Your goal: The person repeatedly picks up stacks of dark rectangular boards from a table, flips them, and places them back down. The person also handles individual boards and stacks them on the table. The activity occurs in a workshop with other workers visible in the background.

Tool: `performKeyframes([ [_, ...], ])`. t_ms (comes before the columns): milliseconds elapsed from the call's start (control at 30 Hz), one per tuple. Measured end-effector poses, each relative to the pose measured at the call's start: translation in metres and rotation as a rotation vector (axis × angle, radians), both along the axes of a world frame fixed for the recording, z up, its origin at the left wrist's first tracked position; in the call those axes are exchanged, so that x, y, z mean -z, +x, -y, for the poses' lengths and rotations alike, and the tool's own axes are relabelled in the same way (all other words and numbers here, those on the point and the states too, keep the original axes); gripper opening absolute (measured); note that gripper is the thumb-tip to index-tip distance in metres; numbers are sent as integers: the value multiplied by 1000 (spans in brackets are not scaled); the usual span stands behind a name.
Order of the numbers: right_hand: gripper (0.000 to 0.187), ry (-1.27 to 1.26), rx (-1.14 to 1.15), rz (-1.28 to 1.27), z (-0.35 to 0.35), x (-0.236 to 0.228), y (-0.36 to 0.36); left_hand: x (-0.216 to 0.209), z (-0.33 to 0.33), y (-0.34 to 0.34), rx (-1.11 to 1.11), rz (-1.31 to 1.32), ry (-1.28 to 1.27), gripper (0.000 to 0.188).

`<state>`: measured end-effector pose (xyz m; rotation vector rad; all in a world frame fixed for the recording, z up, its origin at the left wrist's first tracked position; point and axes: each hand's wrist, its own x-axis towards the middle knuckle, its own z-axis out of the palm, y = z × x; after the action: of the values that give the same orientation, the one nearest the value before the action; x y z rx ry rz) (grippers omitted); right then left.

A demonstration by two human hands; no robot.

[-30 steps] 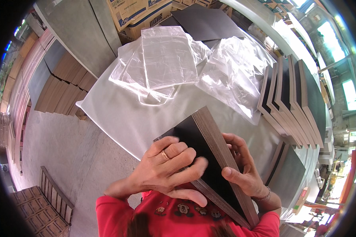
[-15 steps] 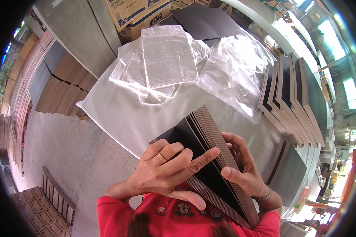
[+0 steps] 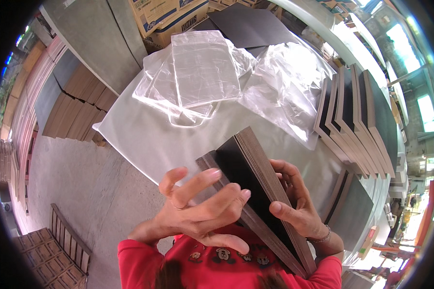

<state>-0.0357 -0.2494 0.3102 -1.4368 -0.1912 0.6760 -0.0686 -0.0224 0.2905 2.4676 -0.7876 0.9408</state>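
I see the broad white table point(image 3: 144, 139) spreading out beyond both hands, and on its far side from them lie loose clear plastic bags point(image 3: 205, 67), one flat and square, the others crumpled to the right of it. Off past my right hand stand rows of upright stacks of dark boards with brown edges point(image 3: 357, 111), well apart from my grip. Close in, between the hands, is the stack of thin black sheets with brown cardboard-coloured edges point(image 3: 255, 178), tilted on its edge so its upper corner points away from me and its lower end runs down toward my red shirt point(image 3: 212, 260). My right hand point(image 3: 296, 204) clasps the stack from its right side, thumb pressed on the black face and fingers wrapped behind. My left hand point(image 3: 200, 209) lies against the left face, fingers spread, the tips resting on the black surface rather than closed around it.
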Motion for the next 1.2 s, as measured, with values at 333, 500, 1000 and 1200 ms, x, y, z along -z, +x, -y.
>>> performKeyframes([
  [333, 66, -23, 6, -23, 3, 1, -1, -1, 9, 12, 142, -273, -39, 101],
  [500, 65, -12, -8, -7, 3, 3, 0, 1, 9, 9, 120, -257, -44, 99],
  [1000, 66, 24, 0, -11, 2, 2, 1, -3, 7, 7, 114, -230, -58, 77],
  [1200, 65, -6, 5, 25, 5, 3, 1, -11, 11, 18, 185, -295, -21, 89],
])
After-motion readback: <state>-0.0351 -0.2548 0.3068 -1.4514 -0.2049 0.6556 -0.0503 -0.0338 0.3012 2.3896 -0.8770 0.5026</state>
